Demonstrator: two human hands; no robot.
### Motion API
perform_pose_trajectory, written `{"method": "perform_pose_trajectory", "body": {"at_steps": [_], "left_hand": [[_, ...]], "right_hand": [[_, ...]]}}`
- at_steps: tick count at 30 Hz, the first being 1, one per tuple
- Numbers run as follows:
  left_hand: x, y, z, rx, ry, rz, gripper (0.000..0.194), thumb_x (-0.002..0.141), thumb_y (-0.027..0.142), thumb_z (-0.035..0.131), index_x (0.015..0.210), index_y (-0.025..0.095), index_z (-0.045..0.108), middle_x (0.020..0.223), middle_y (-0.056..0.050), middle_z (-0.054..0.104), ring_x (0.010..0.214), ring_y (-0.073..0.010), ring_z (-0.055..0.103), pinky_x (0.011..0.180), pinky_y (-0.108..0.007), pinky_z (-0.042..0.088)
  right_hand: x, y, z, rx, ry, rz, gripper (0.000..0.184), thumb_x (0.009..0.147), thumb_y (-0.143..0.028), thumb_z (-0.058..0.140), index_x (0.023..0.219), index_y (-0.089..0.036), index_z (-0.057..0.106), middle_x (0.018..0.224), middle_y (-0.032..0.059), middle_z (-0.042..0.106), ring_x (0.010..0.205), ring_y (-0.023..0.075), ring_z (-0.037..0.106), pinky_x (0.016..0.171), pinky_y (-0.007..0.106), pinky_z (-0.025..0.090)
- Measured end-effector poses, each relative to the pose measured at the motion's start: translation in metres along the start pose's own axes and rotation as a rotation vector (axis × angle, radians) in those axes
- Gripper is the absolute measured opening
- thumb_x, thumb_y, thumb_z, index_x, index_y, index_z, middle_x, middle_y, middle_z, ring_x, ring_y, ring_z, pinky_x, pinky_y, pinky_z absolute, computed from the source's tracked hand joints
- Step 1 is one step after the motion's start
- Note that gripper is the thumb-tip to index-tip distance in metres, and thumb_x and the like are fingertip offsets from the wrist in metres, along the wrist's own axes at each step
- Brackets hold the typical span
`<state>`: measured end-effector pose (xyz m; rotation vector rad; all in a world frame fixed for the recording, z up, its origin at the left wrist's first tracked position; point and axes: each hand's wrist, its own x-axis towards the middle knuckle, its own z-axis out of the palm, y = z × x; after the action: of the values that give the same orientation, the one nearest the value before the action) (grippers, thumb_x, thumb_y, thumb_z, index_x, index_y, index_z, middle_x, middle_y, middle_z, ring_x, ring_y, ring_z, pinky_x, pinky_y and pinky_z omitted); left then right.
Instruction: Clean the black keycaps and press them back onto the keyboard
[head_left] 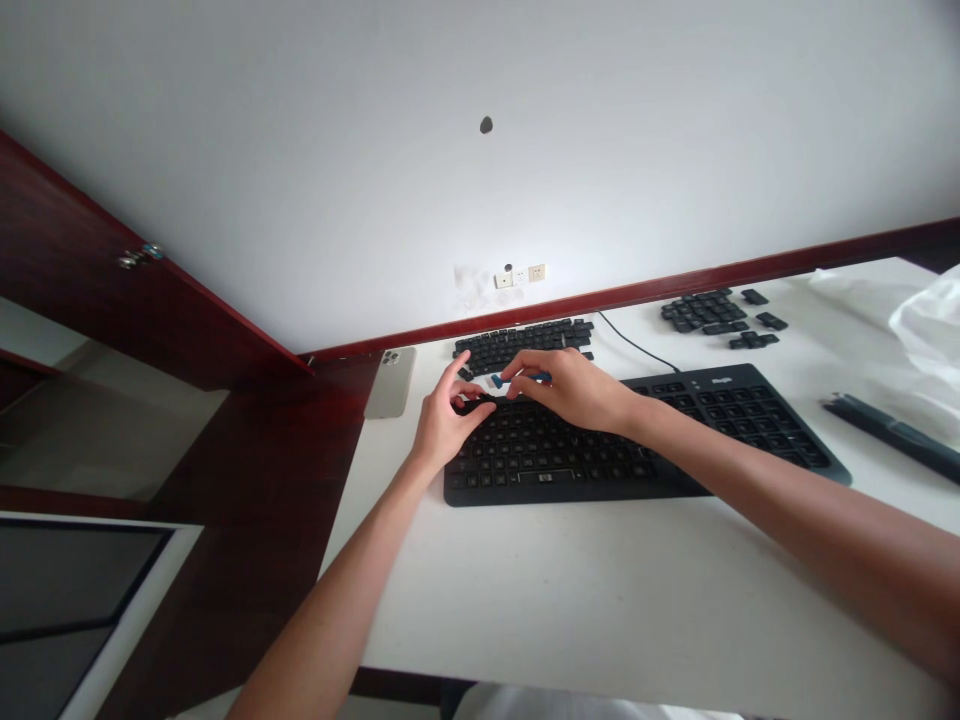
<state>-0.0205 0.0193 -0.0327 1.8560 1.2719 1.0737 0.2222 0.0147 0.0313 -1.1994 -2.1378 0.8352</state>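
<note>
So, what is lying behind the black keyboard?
Loose black keycaps lie in a group behind the keyboard, with a black cable to its right. The right hand covers their nearest edge, so that part cannot be seen.

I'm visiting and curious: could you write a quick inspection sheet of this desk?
Surface: white desk.
Things at hand: black keyboard; rows of loose black keycaps behind it, more keycaps to the right.
Clutter: phone, back up; plastic bag; long dark strip.
Hands: left hand at the keyboard's top keys; right hand pinching a blue tool.
Cables: black cable at the keyboard's rear.
Surroundings: wall socket; dark red cabinet.
</note>
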Motion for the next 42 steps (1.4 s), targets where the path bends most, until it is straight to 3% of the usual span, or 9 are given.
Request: {"method": "perform_pose_trajectory", "body": {"at_steps": [10,14,18,22,27,30,36,40,42], "left_hand": [[0.001,-0.002,-0.001,-0.024,0.016,-0.015,0.086,0.084,0.027,0.083,0.161,0.03,0.043,0.099,-0.002,0.075,0.091,-0.017,0.069,0.085,-0.031,0.054],[0.002,-0.002,-0.003,-0.093,0.025,-0.05,0.087,0.085,0.028,0.082,0.161,0.03,0.042,0.102,-0.004,0.073,0.087,-0.0157,0.068,0.084,-0.031,0.055],[0.003,0.001,-0.003,-0.16,0.025,-0.063,0.083,0.084,0.026,0.081,0.158,0.028,0.045,0.102,-0.004,0.071,0.086,-0.0145,0.067,0.082,-0.029,0.055],[0.004,0.004,-0.003,-0.183,0.029,-0.064,0.07,0.083,0.023,0.081,0.147,0.026,0.053,0.103,-0.004,0.071,0.091,-0.0159,0.068,0.08,-0.028,0.055],[0.005,0.005,-0.005,-0.177,0.027,-0.066,0.038,0.082,0.025,0.081,0.113,0.023,0.06,0.105,-0.004,0.072,0.095,-0.0166,0.07,0.08,-0.027,0.053],[0.005,0.004,-0.006,-0.173,0.023,-0.066,0.029,0.083,0.028,0.082,0.104,0.022,0.062,0.105,-0.004,0.072,0.095,-0.0163,0.07,0.079,-0.027,0.052],[0.006,0.001,-0.008,-0.176,0.01,-0.064,0.027,0.086,0.036,0.081,0.106,0.021,0.07,0.108,-0.007,0.075,0.096,-0.0191,0.072,0.081,-0.029,0.055],[0.006,0.001,-0.009,-0.168,0.004,-0.057,0.028,0.087,0.038,0.08,0.108,0.021,0.072,0.11,-0.008,0.076,0.1,-0.0202,0.073,0.082,-0.03,0.055],[0.006,0.002,-0.009,-0.171,0.005,-0.054,0.028,0.087,0.037,0.08,0.109,0.021,0.072,0.11,-0.008,0.076,0.101,-0.0205,0.073,0.083,-0.03,0.055]], "right_hand": [[0.002,0.006,-0.003,-0.037,-0.099,0.036,0.025,0.1,-0.03,0.053,0.11,-0.023,0.075,0.098,0.0023,0.082,0.069,0.0183,0.067,0.067,0.032,0.043],[0.001,0.001,-0.006,-0.162,-0.019,0.068,0.024,0.098,-0.027,0.055,0.11,-0.02,0.075,0.095,0.0057,0.081,0.071,0.0207,0.067,0.067,0.033,0.042],[-0.003,-0.008,-0.006,-0.019,-0.203,-0.024,0.023,0.101,-0.029,0.054,0.107,-0.025,0.076,0.096,0.0015,0.081,0.066,0.0173,0.066,0.065,0.031,0.043],[-0.007,-0.017,0.0,-0.384,-0.038,0.045,0.024,0.101,-0.025,0.055,0.11,-0.02,0.077,0.088,0.0117,0.078,0.078,0.028,0.071,0.067,0.035,0.043],[-0.009,-0.021,0.001,-0.318,-0.153,0.002,0.023,0.101,-0.026,0.056,0.109,-0.023,0.077,0.09,0.0091,0.079,0.082,0.0279,0.073,0.068,0.034,0.045],[-0.008,-0.02,-0.007,-0.466,-0.071,0.079,0.026,0.1,-0.026,0.055,0.111,-0.021,0.078,0.087,0.0125,0.078,0.08,0.0322,0.072,0.067,0.038,0.043],[-0.006,-0.008,-0.033,-0.282,-0.163,0.103,0.023,0.097,-0.028,0.058,0.094,-0.026,0.081,0.085,0.0056,0.079,0.073,0.0266,0.07,0.067,0.038,0.047],[-0.005,0.0,-0.042,-0.382,-0.013,0.102,0.017,0.09,-0.027,0.064,0.091,-0.025,0.081,0.087,0.0074,0.079,0.078,0.0299,0.069,0.069,0.041,0.046],[-0.004,0.002,-0.045,-0.305,-0.053,0.105,0.019,0.092,-0.032,0.063,0.089,-0.026,0.081,0.084,0.0057,0.078,0.073,0.0277,0.069,0.068,0.041,0.046]]}}
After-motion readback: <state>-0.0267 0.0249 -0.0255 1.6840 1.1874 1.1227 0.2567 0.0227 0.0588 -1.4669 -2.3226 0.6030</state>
